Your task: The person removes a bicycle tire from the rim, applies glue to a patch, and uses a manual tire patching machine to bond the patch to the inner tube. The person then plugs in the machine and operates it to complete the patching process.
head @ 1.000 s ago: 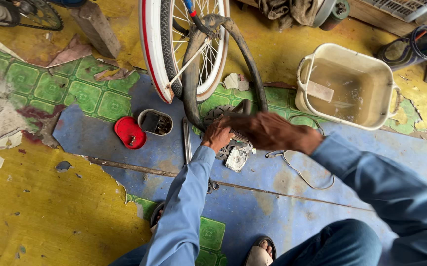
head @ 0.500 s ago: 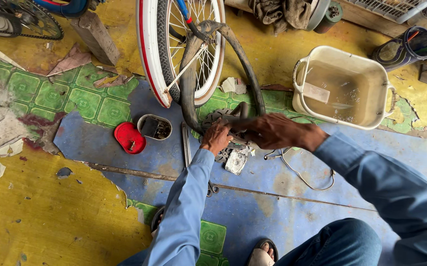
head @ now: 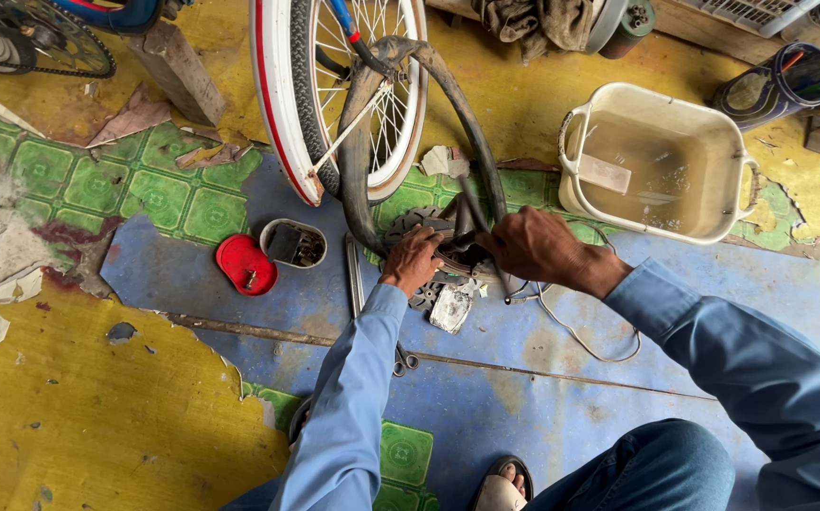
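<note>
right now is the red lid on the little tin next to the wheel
No, the red lid lies flat on the floor beside the open tin, whose contents show from above.

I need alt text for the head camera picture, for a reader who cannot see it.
Both hands, left hand and right hand, grip a black inner tube pulled from a white-rimmed bicycle wheel on a worn floor. A cream tub of water stands right; a red lid lies left.

Bicycle wheel (head: 334,85) cut off by top edge; fingers (head: 485,241) hide grip.
</note>
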